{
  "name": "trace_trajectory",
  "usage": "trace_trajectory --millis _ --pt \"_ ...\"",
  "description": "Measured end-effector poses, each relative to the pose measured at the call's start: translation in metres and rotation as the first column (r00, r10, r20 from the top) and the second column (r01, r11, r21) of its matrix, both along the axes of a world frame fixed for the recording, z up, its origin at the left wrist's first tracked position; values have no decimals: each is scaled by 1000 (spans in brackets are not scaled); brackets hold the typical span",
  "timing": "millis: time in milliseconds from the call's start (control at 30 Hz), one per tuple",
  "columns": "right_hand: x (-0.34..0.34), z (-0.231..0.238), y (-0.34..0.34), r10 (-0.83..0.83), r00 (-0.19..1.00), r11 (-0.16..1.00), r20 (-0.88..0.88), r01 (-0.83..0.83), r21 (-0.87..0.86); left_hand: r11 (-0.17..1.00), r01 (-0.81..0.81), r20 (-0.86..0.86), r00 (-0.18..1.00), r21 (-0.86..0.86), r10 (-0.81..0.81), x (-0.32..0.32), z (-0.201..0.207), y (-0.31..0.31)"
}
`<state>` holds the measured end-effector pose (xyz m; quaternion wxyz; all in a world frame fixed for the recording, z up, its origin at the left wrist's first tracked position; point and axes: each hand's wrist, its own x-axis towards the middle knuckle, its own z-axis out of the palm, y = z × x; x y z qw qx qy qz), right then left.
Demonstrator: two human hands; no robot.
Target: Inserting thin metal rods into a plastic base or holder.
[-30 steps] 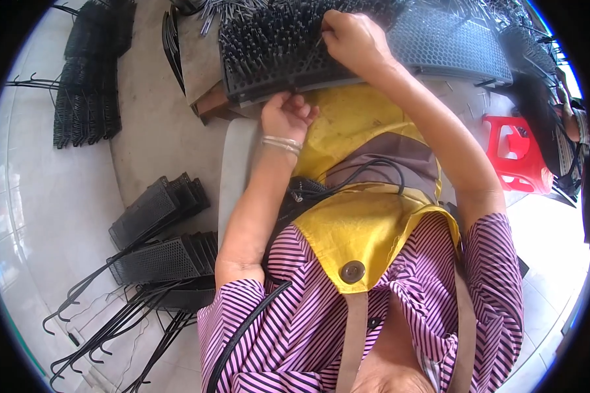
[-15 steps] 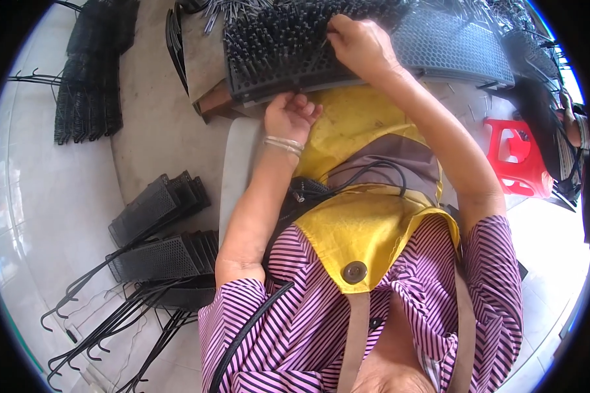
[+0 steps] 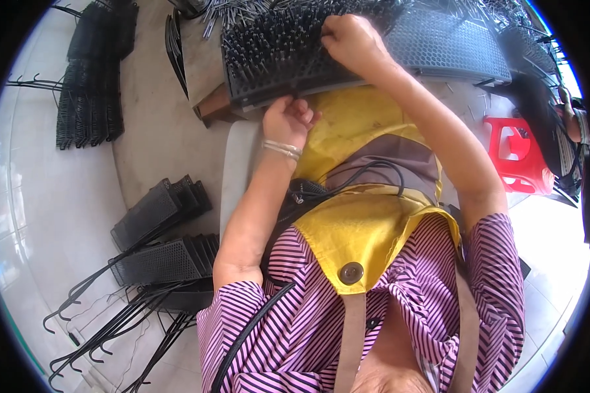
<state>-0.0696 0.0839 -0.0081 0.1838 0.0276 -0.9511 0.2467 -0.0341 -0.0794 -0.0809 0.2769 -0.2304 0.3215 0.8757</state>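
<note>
A person sits and looks down at a long black plastic grid (image 3: 426,49) that lies across the top of the picture, just past the yellow apron (image 3: 367,216). The left part of the grid is full of thin black pins (image 3: 269,46) that stand up close together. The right part has only small holes.

The left hand (image 3: 288,121) is curled at the near edge of the grid. Its fingers are bent and touch the edge, and it seems to hold the grid steady. A thin shiny bracelet (image 3: 282,149) sits on that wrist.

The right hand (image 3: 351,39) rests on top of the grid, right where the pins end. Its fingers are pinched close together and point down into the grid. I cannot tell if a pin is between them.

On the floor to the left lie more black grids (image 3: 160,252) in a leaning stack, and black hangers (image 3: 105,327) with hooks. A red stool (image 3: 514,154) stands at the right
</note>
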Motion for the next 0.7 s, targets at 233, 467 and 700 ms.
trace_trajectory --millis 233,467,700 --pt "6 -2 -4 52 980 983 193 -16 -182 999 22 2 1000 34 -22 -3 -4 -3" --pt "9 -9 1 144 989 972 42 -134 -194 996 55 -22 998 77 -54 -2 -12 -5" --pt "7 -8 2 149 989 978 6 -146 -147 999 31 -110 993 -34 -34 1 -16 -5"
